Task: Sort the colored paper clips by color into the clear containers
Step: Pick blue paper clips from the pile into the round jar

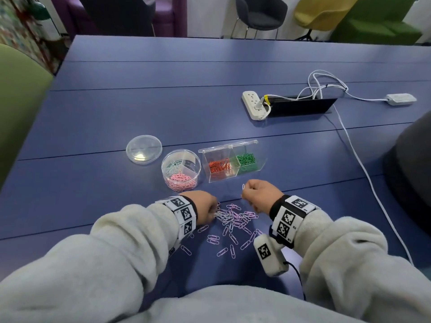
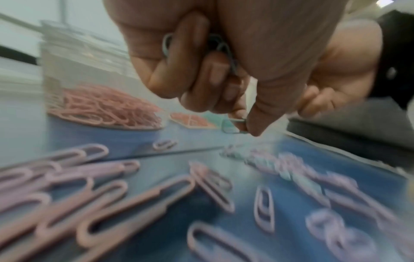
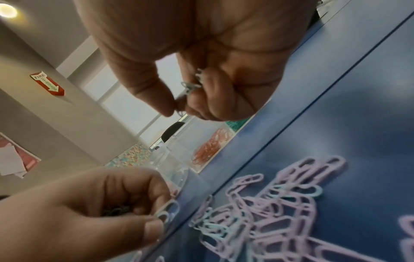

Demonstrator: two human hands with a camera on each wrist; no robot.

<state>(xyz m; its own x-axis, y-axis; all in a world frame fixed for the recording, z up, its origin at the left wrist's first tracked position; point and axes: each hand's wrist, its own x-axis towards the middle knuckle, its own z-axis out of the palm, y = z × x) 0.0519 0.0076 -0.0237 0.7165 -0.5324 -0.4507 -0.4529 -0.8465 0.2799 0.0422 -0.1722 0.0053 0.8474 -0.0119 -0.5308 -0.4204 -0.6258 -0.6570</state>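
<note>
- Step in hand — picking pale blue clips out of the loose pile (image 1: 233,220) on the blue table (image 1: 163,108).
- Left hand (image 1: 206,207): low at the pile's edge, thumb and forefinger pinching a pale blue clip (image 2: 233,126), more bunched in the curled fingers.
- Right hand (image 1: 258,193): raised above the pile, pinching one clip (image 1: 243,186), others in the palm.
- Round tub (image 1: 181,170): pale blue and pink sections; lid off.
- Box (image 1: 231,163): orange, green.
- Next — likely carry both handfuls to the tub's pale blue section; lilac clips remain.
</note>
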